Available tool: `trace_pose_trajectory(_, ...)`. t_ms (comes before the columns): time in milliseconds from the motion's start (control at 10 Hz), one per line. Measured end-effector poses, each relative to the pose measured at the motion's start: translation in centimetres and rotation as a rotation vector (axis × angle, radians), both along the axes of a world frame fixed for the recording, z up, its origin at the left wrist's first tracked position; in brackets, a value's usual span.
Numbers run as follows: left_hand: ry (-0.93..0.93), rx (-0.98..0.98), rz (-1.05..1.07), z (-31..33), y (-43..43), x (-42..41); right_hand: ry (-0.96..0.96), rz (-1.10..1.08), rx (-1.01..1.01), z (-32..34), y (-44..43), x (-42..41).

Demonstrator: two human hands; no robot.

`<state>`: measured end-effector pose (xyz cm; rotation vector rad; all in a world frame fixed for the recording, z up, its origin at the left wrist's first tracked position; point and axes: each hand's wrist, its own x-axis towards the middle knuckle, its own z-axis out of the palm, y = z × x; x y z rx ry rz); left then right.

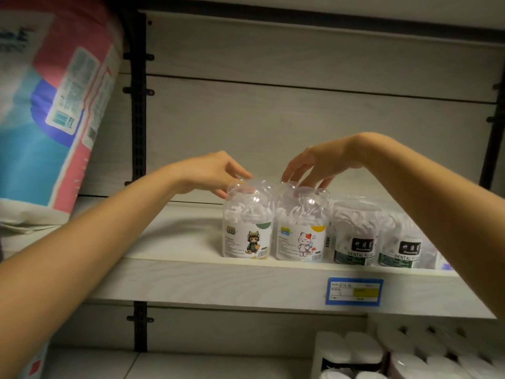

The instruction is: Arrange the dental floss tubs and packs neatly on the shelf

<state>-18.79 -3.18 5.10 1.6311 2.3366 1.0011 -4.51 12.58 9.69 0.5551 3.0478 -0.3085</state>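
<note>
Head view: your left grip (216, 173) pinches the domed lid of the green tub (247, 231), wrist bent down. Your right grip (314, 165) curls its fingertips over the yellow tub (300, 236) just beside it. Both tubs stand upright near the front of the shelf (191, 283).

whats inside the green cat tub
White floss picks fill the top of the clear plastic tub with the green cat label; its white paper label hides anything lower.

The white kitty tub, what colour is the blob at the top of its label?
Yellow. It sits at the top right of the label on the white kitty tub, clearest in the head view.
</note>
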Motion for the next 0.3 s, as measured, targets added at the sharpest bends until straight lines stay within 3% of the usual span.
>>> trace_pose_trajectory(200,-0.064,-0.003,-0.020,0.3,-0.4,0.7,-0.006,-0.010,0.025,0.0,-0.4,0.4)
trace_pose_trajectory(300,0.049,-0.022,0.047,0.4,-0.7,1.0,0.052,0.014,0.040,0.2,-0.8,1.5)
